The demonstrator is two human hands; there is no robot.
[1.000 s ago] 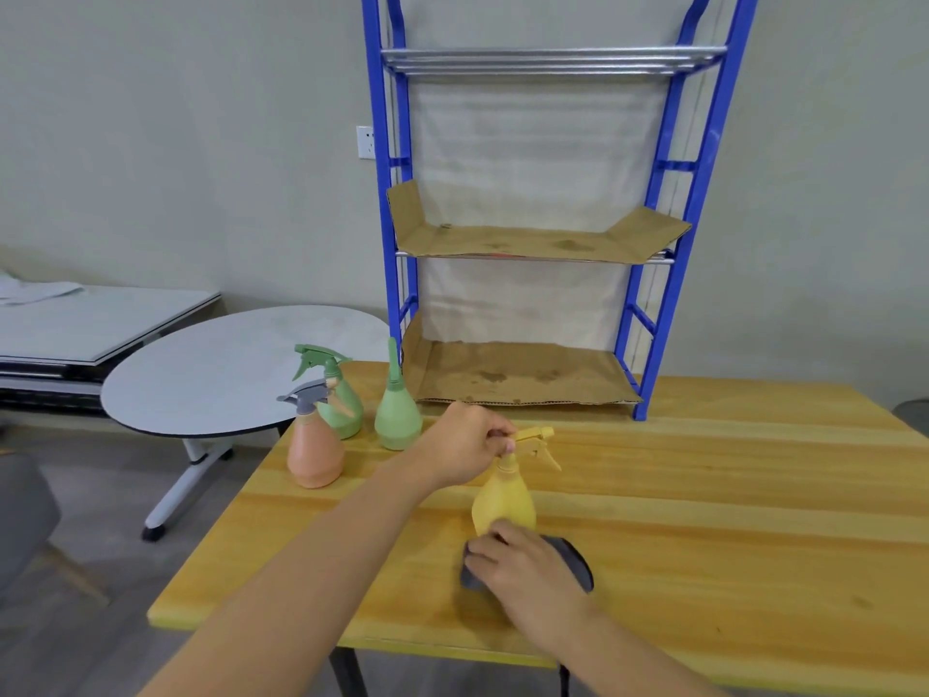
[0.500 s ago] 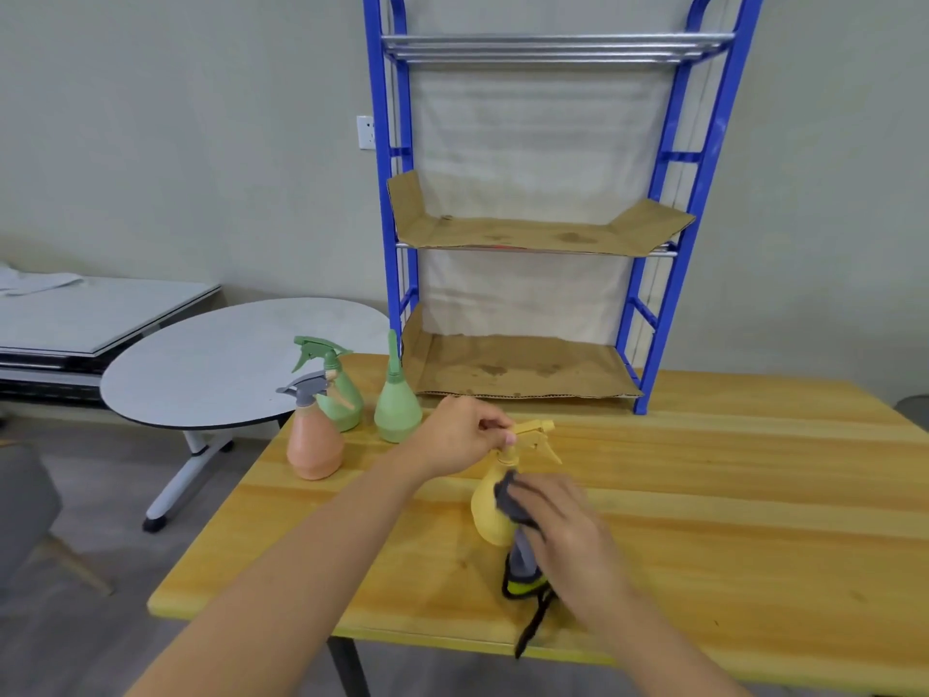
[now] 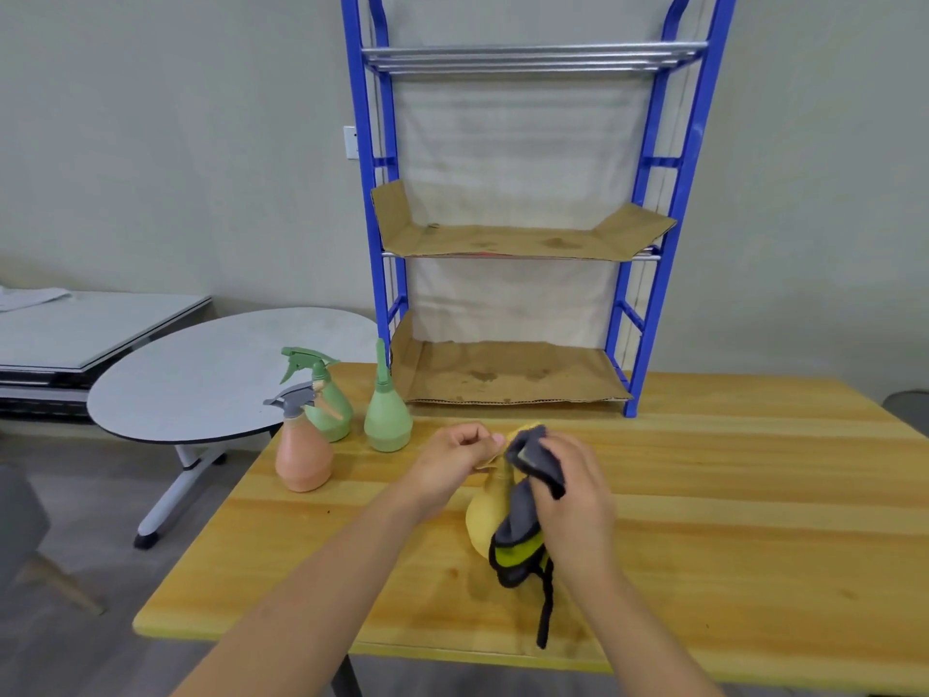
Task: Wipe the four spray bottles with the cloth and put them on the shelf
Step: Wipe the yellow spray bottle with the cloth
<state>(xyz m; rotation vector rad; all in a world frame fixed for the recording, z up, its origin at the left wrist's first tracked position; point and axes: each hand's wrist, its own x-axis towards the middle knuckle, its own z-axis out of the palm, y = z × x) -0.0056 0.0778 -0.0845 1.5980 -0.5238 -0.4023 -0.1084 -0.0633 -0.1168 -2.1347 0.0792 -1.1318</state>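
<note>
A yellow spray bottle stands on the wooden table. My left hand grips its trigger head. My right hand presses a grey cloth with a yellow-green, black-edged end against the bottle's top and side, hiding most of the head. Further left stand an orange spray bottle with a grey trigger, a green spray bottle behind it, and a green bottle with a thin nozzle. The blue shelf stands at the table's back edge, its two lower levels lined with cardboard and holding nothing.
A round grey side table sits left of the wooden table. A low grey platform lies by the left wall. A white wall socket is beside the shelf. A grey chair edge shows at far left.
My right hand has lifted the cloth off the table and brought it up over the yellow bottle, from its base to its head. My left hand stays on the trigger head.
</note>
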